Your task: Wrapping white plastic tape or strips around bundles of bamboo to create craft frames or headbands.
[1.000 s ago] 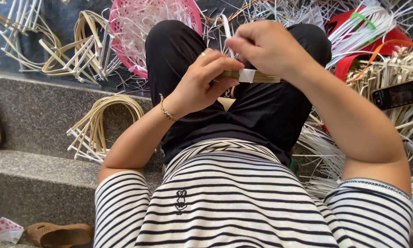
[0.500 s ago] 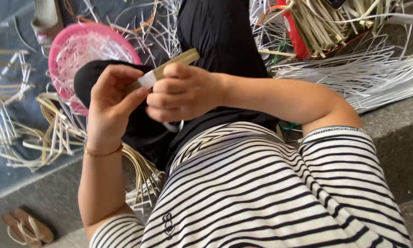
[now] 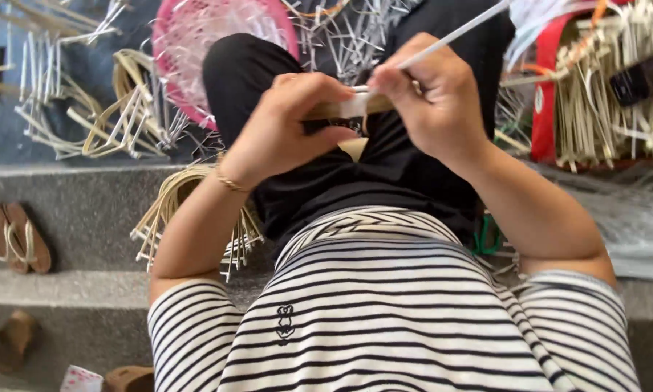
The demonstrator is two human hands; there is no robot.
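My left hand (image 3: 286, 127) and my right hand (image 3: 432, 98) meet above my lap, both pinching a flat tan strip (image 3: 341, 109) wrapped with a white band. A thin white strip (image 3: 457, 33) runs up and to the right from under my right fingers. A folded tan end (image 3: 354, 147) pokes out below the hands. A thin gold bracelet (image 3: 230, 183) sits on my left wrist. My knees in black trousers lie beneath the hands.
A pink woven basket (image 3: 196, 43) lies beyond my left knee. Loops of pale cane (image 3: 174, 203) rest on the grey step at left. A red container (image 3: 552, 94) full of strips stands at right. Sandals (image 3: 14, 236) lie on the lower step.
The view has swung back level, so the basket and steps shifted. My hands stay together on the strip, and the long white strip now points up to the right.
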